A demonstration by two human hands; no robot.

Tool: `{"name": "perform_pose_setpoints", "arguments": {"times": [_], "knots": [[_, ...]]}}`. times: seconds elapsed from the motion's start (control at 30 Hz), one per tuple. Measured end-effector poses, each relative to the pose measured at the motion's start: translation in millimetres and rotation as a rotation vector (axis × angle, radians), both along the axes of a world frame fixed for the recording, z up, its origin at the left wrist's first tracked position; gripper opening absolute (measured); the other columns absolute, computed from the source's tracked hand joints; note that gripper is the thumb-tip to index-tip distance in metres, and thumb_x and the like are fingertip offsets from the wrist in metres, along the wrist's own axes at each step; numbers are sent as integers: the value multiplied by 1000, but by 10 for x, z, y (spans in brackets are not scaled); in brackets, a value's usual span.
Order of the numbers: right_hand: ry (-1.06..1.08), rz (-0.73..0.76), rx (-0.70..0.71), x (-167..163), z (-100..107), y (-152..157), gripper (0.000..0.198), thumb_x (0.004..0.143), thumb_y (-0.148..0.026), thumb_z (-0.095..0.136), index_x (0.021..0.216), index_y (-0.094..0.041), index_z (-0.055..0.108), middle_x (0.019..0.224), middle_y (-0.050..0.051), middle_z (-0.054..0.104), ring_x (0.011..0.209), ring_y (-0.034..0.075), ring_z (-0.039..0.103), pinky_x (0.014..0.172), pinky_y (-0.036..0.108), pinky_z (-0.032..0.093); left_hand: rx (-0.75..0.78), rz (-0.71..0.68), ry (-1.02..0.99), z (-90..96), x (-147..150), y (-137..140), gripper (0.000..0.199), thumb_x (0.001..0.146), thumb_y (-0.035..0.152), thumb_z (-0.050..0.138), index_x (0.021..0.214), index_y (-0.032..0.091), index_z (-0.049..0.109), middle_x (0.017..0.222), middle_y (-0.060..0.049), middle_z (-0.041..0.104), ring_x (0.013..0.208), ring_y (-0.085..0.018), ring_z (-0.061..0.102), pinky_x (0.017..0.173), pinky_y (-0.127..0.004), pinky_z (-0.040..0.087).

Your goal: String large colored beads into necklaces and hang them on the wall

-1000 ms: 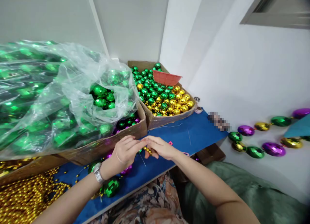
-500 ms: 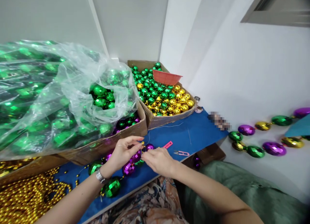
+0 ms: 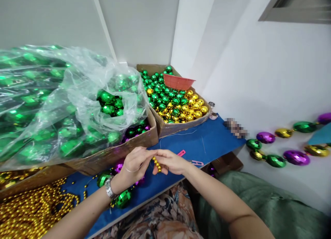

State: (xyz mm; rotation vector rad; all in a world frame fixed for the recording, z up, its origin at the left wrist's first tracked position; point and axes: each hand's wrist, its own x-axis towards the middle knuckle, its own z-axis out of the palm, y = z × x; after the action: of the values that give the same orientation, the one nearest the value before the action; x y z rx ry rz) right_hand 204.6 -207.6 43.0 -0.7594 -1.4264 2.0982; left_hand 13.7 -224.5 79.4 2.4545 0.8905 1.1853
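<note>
My two hands meet over the front of the blue table [image 3: 192, 141]. A short strand of small gold beads [image 3: 157, 164] runs between them, lying against the fingers of my right hand [image 3: 169, 162], which is closed on it. My left hand [image 3: 136, 165] is closed too, its fingertips pressed together by the strand's upper end; what they pinch is hidden. Beside and under my left wrist lie large faceted green balls [image 3: 123, 198] and purple balls [image 3: 119, 168]. Past my right hand are a pink tag [image 3: 181, 153] and pink-handled thread snips [image 3: 198, 163], partly covered.
Cardboard boxes hold green and gold balls [image 3: 198, 114], with a red basket [image 3: 179, 82] on top. A clear plastic bag [image 3: 69, 94] of green balls fills the left. Gold bead strings [image 3: 28, 211] heap at lower left. A ball garland [image 3: 275, 160] hangs at right.
Both hands have drawn together, and the right has turned with its fingers extended toward the left. The gold beads now show as a short strand between them; the purple balls beneath are more covered.
</note>
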Motion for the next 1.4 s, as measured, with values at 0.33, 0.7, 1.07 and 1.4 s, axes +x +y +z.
{"name": "perform_pose_setpoints", "arguments": {"times": [0.33,0.7,1.07,1.4], "knots": [[-153,-156,254,28,116,-76,38,91,-54,50,90,-16,54,69,0,66,45,5,50,48,16,39,205,131,104,-32,-65,16,22,89,13,57,110,18,63,93,-6,72,85,-16,68,86,-32,52],[-465,-297,551,206,-89,54,33,97,-41,42,83,-16,60,71,1,64,63,10,61,59,19,42,-487,239,36,-78,-337,-133,26,95,34,46,78,17,56,70,0,56,64,-13,51,61,-24,42],[-394,-402,318,157,-293,80,29,91,-39,52,73,-17,57,59,-4,55,55,9,50,53,19,34,-851,23,-513,-94,-173,-71,20,93,34,53,84,17,60,83,-4,62,77,-15,56,73,-27,44],[557,-652,-408,83,154,68,23,81,-36,69,83,-21,53,85,-2,66,88,14,65,56,18,47,-880,14,-576,-106,-123,-23,20,92,32,54,81,16,59,82,-5,61,77,-15,55,70,-27,42]]}}
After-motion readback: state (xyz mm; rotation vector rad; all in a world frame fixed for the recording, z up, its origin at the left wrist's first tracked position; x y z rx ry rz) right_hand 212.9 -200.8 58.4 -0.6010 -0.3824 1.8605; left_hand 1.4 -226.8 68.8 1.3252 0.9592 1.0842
